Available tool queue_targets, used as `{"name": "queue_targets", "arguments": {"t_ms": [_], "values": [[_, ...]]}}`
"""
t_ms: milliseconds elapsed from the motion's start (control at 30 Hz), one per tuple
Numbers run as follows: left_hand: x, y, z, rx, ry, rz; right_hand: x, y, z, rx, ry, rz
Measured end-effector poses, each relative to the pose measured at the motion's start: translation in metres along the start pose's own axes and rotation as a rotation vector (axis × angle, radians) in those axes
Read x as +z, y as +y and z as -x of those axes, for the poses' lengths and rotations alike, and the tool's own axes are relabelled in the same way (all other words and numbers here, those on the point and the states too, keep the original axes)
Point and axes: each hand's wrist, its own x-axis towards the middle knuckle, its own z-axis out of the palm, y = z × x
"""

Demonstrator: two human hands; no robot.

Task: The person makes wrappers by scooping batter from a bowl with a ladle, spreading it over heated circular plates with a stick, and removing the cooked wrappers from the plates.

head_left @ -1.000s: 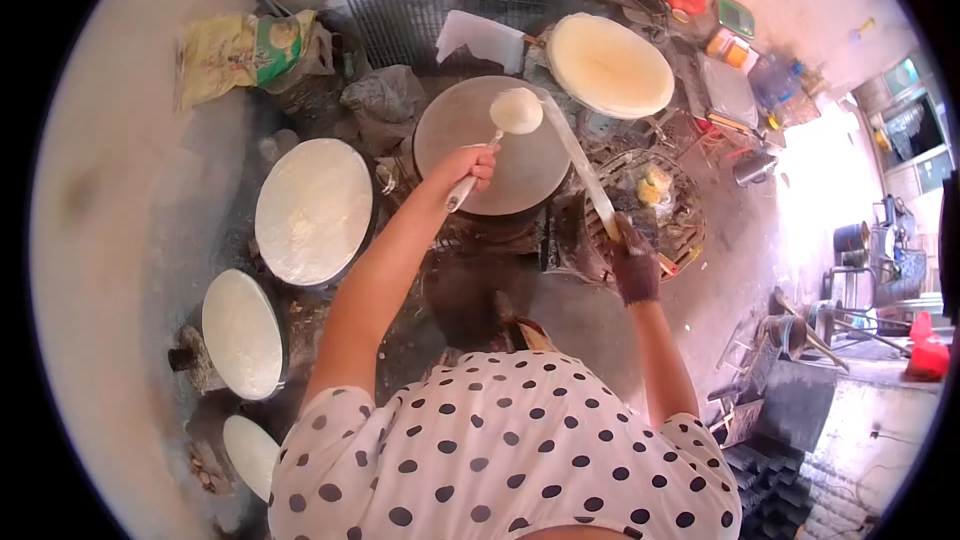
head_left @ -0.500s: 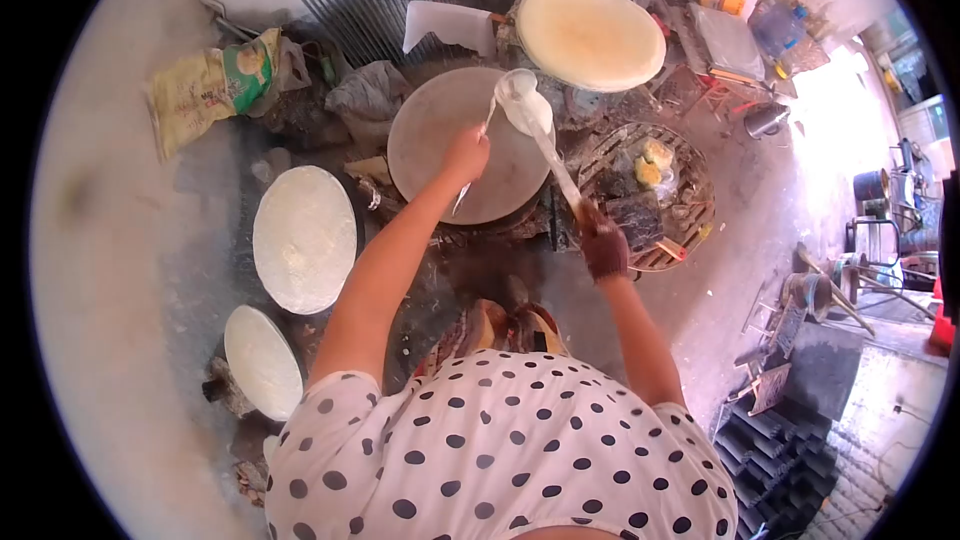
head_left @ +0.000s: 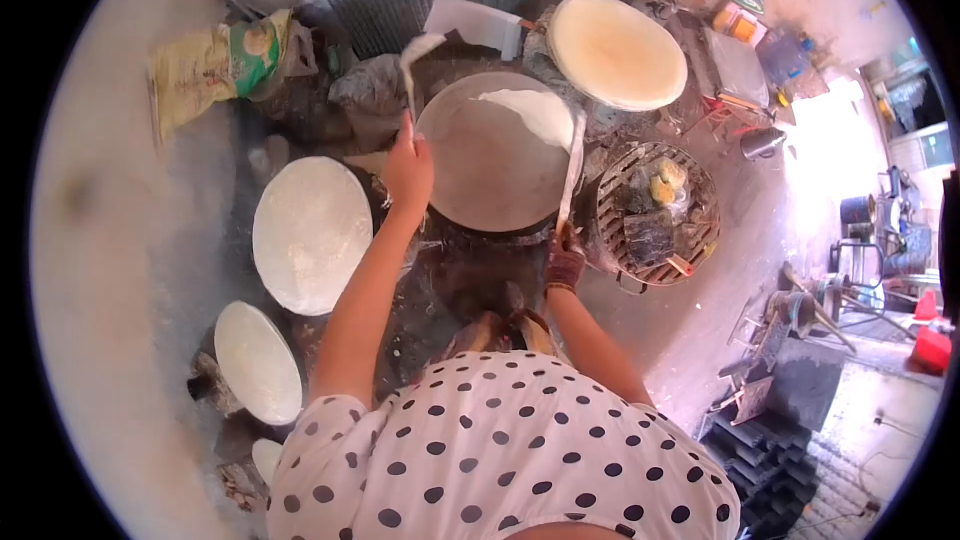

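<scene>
My bare left hand is closed around the handle of a ladle, its pale, batter-coated bowl raised beyond the griddle's upper left edge. My right hand, in a dark brown glove, grips a long, flat, batter-coated spreader. The spreader reaches up along the right side of the round griddle. Its far end touches a white streak of batter, which tapers leftward across the griddle's upper right. The rest of the griddle surface is bare and greyish brown.
A stack of round flatbreads lies beyond the griddle. Right of it, a slatted round stand holds yellow food and a dark block. Pale round sheets stand at left, near a flour sack. A white sheet lies at the back.
My left hand has moved the ladle up and left, away from the griddle's middle. My right hand has shifted left and down with the spreader. The batter now forms a longer streak.
</scene>
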Motion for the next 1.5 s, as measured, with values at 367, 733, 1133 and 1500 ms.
{"name": "queue_targets", "arguments": {"t_ms": [367,733,1133,1500], "values": [[-0.063,-0.102,0.079,-0.221,-0.464,1.047,0.037,-0.033,-0.017,0.136,-0.011,0.284],[-0.101,-0.189,0.156,-0.481,-0.626,1.421,0.052,-0.053,-0.045,0.07,-0.346,0.314],[-0.097,-0.185,0.192,-0.68,-0.559,1.537,0.078,-0.039,-0.101,0.175,-0.555,0.214],[-0.09,-0.146,0.22,-0.735,-0.456,1.612,0.069,-0.025,-0.147,-0.347,-0.545,0.799]]}}
